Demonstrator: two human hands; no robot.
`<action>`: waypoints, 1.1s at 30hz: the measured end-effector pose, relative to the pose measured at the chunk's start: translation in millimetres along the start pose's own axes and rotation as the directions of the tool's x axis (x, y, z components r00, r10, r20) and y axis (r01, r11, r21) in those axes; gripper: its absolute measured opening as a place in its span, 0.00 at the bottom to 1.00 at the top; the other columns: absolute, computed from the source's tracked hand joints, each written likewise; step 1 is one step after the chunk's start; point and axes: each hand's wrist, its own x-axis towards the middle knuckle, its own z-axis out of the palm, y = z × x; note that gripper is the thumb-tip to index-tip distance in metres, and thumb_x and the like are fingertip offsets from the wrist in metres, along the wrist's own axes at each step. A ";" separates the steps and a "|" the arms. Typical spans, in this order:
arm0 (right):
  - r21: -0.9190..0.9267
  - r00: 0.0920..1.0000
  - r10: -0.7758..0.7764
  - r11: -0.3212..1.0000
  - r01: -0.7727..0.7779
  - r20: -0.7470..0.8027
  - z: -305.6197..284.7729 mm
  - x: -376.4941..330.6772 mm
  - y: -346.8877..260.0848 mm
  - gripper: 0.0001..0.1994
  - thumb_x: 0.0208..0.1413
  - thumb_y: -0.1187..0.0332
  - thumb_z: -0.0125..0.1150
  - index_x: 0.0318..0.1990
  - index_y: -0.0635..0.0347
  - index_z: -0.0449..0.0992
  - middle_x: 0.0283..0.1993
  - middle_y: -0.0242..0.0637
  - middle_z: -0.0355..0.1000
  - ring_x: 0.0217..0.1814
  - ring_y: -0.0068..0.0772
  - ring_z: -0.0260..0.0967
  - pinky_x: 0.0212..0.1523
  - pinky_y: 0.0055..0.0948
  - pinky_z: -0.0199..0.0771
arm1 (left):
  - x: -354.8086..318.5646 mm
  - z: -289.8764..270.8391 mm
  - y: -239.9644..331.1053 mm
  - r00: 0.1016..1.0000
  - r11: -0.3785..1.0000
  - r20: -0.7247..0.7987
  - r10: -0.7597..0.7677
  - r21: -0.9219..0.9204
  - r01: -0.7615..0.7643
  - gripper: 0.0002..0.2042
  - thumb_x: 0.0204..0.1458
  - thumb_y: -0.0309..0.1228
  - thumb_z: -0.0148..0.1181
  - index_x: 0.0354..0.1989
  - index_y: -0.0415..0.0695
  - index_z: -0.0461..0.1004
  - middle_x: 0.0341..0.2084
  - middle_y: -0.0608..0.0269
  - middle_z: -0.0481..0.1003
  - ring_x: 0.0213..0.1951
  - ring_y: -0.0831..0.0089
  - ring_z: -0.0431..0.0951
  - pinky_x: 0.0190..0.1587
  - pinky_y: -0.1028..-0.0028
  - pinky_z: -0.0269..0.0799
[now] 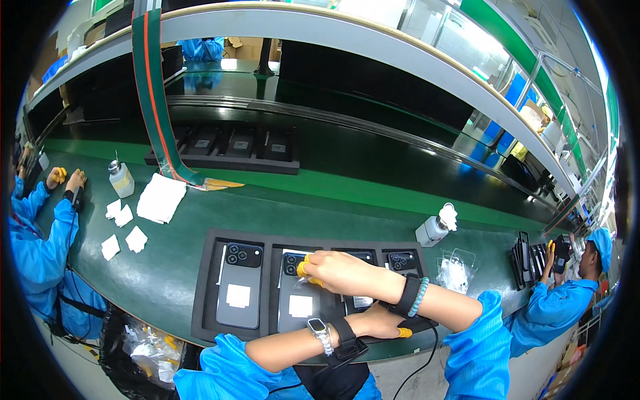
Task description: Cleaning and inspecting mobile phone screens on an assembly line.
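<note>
My forearms cross above a black foam tray with several phones in its slots. My right hand reaches left over the second phone, its fingers in yellow finger cots and pinched together beside the camera lenses. Something small and pale shows under those fingertips, too hidden to name. My left hand is at the tray's front right, under the right wrist; one yellow fingertip shows and the other fingers are mostly hidden. A dark grey phone with a white label lies in the leftmost slot. The rightmost phone is partly covered by my right arm.
A pump bottle and a clear plastic tray with white pieces stand right. Left are white cloths and another bottle. A second foam tray lies beyond. Co-workers sit on both sides; a waste bag hangs below.
</note>
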 end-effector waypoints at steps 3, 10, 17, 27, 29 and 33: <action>-0.073 0.999 0.008 0.997 -0.005 0.039 3.2 2.1 2.4 0.10 0.43 0.77 0.59 0.36 0.66 0.73 0.33 0.45 0.70 0.39 0.46 0.71 0.40 0.38 0.75 | 0.3 -5.2 4.4 0.996 0.998 0.075 -0.057 0.001 0.057 0.21 0.54 0.40 0.54 0.46 0.32 0.68 0.40 0.43 0.74 0.46 0.50 0.73 0.53 0.59 0.63; -0.147 0.998 -0.011 0.989 0.019 0.056 -4.1 8.3 8.7 0.07 0.42 0.79 0.58 0.32 0.64 0.75 0.34 0.43 0.72 0.40 0.44 0.72 0.41 0.38 0.74 | 8.9 6.3 -7.1 0.995 0.998 0.087 -0.055 -0.001 0.055 0.28 0.50 0.42 0.57 0.55 0.34 0.62 0.51 0.39 0.67 0.53 0.46 0.66 0.55 0.59 0.61; -0.025 0.963 0.115 0.992 -0.125 -0.243 -60.1 -46.8 21.2 0.10 0.43 0.75 0.61 0.36 0.61 0.76 0.37 0.45 0.66 0.42 0.48 0.65 0.43 0.39 0.68 | 7.5 6.8 -8.0 0.999 0.992 0.044 -0.006 0.125 0.001 0.26 0.47 0.42 0.60 0.52 0.39 0.68 0.51 0.53 0.67 0.54 0.59 0.63 0.59 0.63 0.50; -0.134 0.386 0.735 0.379 -0.916 -0.558 -54.7 -268.4 72.2 0.08 0.38 0.77 0.62 0.30 0.62 0.78 0.33 0.45 0.70 0.36 0.49 0.72 0.38 0.41 0.74 | 11.3 11.1 -14.9 0.996 0.995 -0.033 0.086 0.055 -0.084 0.26 0.49 0.45 0.60 0.56 0.53 0.67 0.50 0.60 0.69 0.53 0.61 0.65 0.57 0.63 0.51; -0.111 0.337 0.765 0.333 -0.936 -0.548 -33.5 -304.3 86.9 0.08 0.37 0.80 0.59 0.30 0.63 0.78 0.35 0.47 0.71 0.36 0.51 0.72 0.39 0.42 0.74 | 6.8 4.7 -8.1 0.992 0.994 -0.064 0.108 0.042 -0.105 0.26 0.48 0.45 0.60 0.56 0.51 0.67 0.48 0.56 0.70 0.54 0.60 0.65 0.59 0.62 0.51; -0.118 0.479 0.758 0.480 -0.869 -0.442 6.2 -326.6 84.2 0.10 0.38 0.82 0.54 0.31 0.66 0.77 0.37 0.52 0.71 0.39 0.55 0.72 0.41 0.43 0.74 | 7.6 4.2 -11.5 0.996 0.993 -0.023 0.081 0.088 -0.079 0.24 0.48 0.45 0.59 0.49 0.40 0.69 0.40 0.53 0.70 0.49 0.59 0.65 0.56 0.63 0.53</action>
